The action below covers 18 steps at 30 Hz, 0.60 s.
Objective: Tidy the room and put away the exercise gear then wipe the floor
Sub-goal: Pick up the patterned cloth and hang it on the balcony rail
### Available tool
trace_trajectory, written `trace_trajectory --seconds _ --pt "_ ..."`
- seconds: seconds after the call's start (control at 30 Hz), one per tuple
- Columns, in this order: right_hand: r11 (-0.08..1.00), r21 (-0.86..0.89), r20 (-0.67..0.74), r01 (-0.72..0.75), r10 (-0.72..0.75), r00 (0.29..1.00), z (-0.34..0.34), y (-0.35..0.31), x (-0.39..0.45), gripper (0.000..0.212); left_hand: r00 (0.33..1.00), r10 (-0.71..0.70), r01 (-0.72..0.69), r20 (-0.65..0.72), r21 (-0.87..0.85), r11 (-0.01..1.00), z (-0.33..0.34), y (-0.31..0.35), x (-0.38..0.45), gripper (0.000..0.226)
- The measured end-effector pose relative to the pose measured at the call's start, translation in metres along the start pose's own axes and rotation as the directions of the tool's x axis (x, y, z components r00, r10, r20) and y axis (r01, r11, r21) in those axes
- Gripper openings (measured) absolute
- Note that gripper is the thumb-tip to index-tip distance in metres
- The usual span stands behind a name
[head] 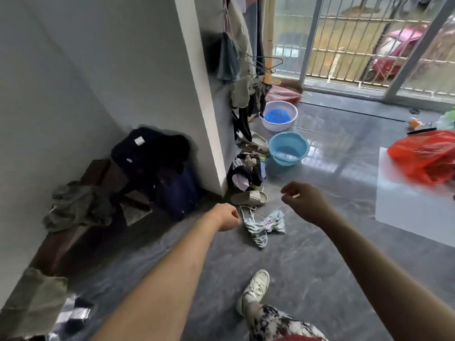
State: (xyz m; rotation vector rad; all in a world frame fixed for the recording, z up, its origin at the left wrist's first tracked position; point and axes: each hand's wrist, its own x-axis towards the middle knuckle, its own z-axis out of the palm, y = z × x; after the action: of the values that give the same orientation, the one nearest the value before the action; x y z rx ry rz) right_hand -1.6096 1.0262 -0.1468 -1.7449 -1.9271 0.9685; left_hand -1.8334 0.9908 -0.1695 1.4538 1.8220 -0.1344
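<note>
A crumpled pale blue garment point(264, 227) lies on the grey floor point(307, 267) just ahead of me. My left hand point(227, 216) reaches out beside its left end with fingers curled under, holding nothing I can see. My right hand point(304, 201) hovers above and right of the garment, fingers loosely curled and empty. A heap of dark clothes point(246, 172) sits at the foot of the white wall corner, with a beige slipper point(250, 198) in front of it.
Two basins, a blue one point(288, 148) and a white one point(279, 115), stand by the hanging clothes point(242, 77). A dark bag point(157, 163) and olive cloth point(76, 207) fill the left corner. A red plastic bag point(426, 158) lies on a white sheet point(406, 205) at right.
</note>
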Motion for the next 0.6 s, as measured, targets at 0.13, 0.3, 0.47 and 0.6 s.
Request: trace_trajectory --seconds 0.13,0.3,0.47,0.6 --pt "0.995 0.031 -0.033 -0.099 0.1 0.994 -0.002 0.015 0.067 0.018 0.998 0.039 -0.043 0.043 0.095 0.995 -0.029 0.013 0.077 0.004" --pt "0.984 0.045 0.007 -0.173 0.173 0.985 -0.006 0.025 0.147 0.022 0.984 0.1 -0.123 0.145 0.157 0.98 -0.08 0.033 0.155 0.018" --pt "0.966 0.053 -0.019 -0.253 0.254 0.967 0.004 0.036 0.197 0.023 0.974 0.13 -0.167 0.183 0.204 0.965 -0.112 0.038 0.22 0.021" --pt "0.933 0.062 -0.04 -0.355 0.357 0.933 0.03 0.058 0.226 0.029 0.955 0.111 -0.195 0.275 0.303 0.933 -0.115 0.022 0.283 0.021"
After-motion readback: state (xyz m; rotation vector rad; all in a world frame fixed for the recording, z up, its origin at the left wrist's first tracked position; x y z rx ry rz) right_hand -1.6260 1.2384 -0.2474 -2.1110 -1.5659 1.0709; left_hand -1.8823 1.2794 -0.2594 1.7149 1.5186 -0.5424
